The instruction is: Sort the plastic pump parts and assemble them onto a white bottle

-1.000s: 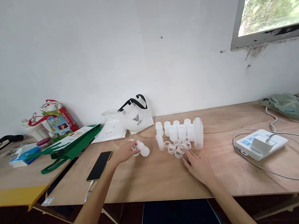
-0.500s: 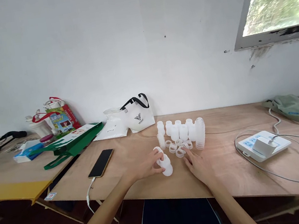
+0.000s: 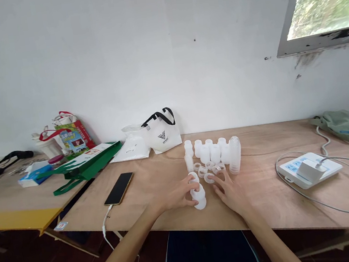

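Centre frame: our left hand [image 3: 174, 196] fingers curl closed around a small white bottle [image 3: 199, 197] at the table [image 3: 271, 208] edge; our right hand [image 3: 232, 190], open and empty, touches loose rings [image 3: 208, 177]. A careless nudge could topple neighbouring bottles [image 3: 213, 153].

A makeshift workroom: bare plywood table [image 3: 270, 204], plain white wall [image 3: 118, 60], power strip [image 3: 311, 167].

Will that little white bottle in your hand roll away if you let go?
Probably: the small white bottle looks round and lies tilted in the left hand. It seems empty, thin plastic, so likely light and easily nudged along the smooth wooden table.
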The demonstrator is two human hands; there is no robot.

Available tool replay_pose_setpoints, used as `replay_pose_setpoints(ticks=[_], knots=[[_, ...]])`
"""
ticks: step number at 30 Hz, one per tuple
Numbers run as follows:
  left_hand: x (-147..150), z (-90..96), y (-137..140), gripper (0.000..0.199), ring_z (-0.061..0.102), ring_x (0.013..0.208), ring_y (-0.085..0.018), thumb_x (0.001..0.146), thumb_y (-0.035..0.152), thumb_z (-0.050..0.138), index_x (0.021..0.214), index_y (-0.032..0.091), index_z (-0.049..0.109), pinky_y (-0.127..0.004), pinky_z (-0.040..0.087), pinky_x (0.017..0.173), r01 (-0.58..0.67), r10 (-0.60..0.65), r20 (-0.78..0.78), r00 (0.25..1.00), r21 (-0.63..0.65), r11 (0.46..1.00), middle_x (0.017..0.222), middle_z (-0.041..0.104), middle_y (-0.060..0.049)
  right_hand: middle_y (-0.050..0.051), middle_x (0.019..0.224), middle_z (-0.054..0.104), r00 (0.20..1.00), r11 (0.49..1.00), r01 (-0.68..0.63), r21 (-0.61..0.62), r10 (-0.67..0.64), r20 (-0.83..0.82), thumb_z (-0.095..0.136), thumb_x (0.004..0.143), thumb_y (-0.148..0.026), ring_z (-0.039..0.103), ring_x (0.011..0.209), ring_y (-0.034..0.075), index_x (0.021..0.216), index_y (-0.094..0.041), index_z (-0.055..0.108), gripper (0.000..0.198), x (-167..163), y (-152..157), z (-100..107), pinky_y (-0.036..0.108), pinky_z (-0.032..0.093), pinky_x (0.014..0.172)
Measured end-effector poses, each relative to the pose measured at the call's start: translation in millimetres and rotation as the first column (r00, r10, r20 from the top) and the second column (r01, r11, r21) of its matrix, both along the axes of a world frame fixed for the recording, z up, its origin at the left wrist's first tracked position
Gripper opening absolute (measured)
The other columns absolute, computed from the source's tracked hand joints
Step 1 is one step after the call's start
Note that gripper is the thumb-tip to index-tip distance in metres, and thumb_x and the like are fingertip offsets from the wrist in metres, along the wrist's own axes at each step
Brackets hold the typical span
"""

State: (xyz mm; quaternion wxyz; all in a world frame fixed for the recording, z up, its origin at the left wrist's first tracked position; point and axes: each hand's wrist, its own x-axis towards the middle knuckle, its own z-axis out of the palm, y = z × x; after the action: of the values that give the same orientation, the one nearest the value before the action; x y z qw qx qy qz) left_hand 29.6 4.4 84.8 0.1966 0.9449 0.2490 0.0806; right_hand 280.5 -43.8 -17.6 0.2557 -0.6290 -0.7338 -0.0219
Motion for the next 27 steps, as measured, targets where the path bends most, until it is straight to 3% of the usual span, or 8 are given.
replay_pose_setpoints(ticks=[3,8,11,16,21,27], knots=[[5,0.9,0,0.021,0.054,0.083,-0.015,0.085,0.034,0.07,0.096,0.023,0.056,-0.025,0.045,0.076,0.032,-0.033,-0.016,0.999,-0.049,0.998,0.109,0.051,-0.002,0.009,0.142,0.052,1.0,1.0,-0.005,0.017,0.005,0.011,0.048,0.099,-0.027,0.069,0.102,0.024,0.141,-0.035,0.055,0.043,0,0,-1,0.032,0.057,0.072],[17,-0.2,0,0.024,0.056,0.083,-0.016,0.084,0.036,0.072,0.102,0.025,0.06,-0.026,0.046,0.077,0.046,-0.046,-0.038,0.998,-0.02,0.999,0.115,0.052,-0.002,0.008,0.146,0.055,0.999,0.998,-0.048,0.039,0.047,0.027,0.046,0.099,-0.022,0.065,0.116,0.025,0.14,-0.029,0.054,0.043,0,1,-4,0.037,0.057,0.088],[24,-0.8,-1,0.025,0.059,0.086,-0.016,0.085,0.038,0.073,0.103,0.025,0.063,-0.025,0.046,0.077,0.065,-0.065,-0.052,0.997,-0.002,0.998,0.118,0.052,-0.002,0.007,0.146,0.058,0.995,0.996,-0.077,0.035,0.075,0.062,0.045,0.098,-0.018,0.065,0.114,0.025,0.135,-0.026,0.057,0.04,-2,0,-2,0.038,0.055,0.092],[31,4.9,-6,0.027,0.059,0.081,-0.016,0.086,0.044,0.072,0.105,0.026,0.065,-0.025,0.042,0.068,0.061,-0.057,-0.087,0.995,0.043,0.997,0.114,0.054,-0.001,0.008,0.137,0.065,0.994,0.998,-0.064,0.001,0.063,0.091,0.046,0.097,-0.017,0.067,0.109,0.025,0.124,-0.027,0.065,0.035,0,-3,7,0.035,0.055,0.082],[36,16.3,-4,0.026,0.061,0.082,-0.017,0.088,0.047,0.069,0.104,0.026,0.066,-0.026,0.04,0.064,0.012,-0.003,-0.095,0.995,0.088,0.996,0.113,0.056,-0.001,0.007,0.127,0.067,0.998,0.989,-0.058,-0.135,0.062,0.029,0.047,0.096,-0.018,0.071,0.098,0.021,0.119,-0.025,0.067,0.031,16,-11,27,0.031,0.055,0.077],[52,18.7,10,0.023,0.061,0.087,-0.018,0.089,0.042,0.066,0.105,0.025,0.065,-0.027,0.04,0.066,0.027,-0.02,-0.099,0.995,0.066,0.997,0.111,0.056,-0.002,0.007,0.131,0.068,0.991,0.977,0.019,-0.211,0.01,0.137,0.044,0.098,-0.02,0.073,0.094,0.021,0.113,-0.026,0.07,0.031,36,-44,38,0.031,0.054,0.075]])
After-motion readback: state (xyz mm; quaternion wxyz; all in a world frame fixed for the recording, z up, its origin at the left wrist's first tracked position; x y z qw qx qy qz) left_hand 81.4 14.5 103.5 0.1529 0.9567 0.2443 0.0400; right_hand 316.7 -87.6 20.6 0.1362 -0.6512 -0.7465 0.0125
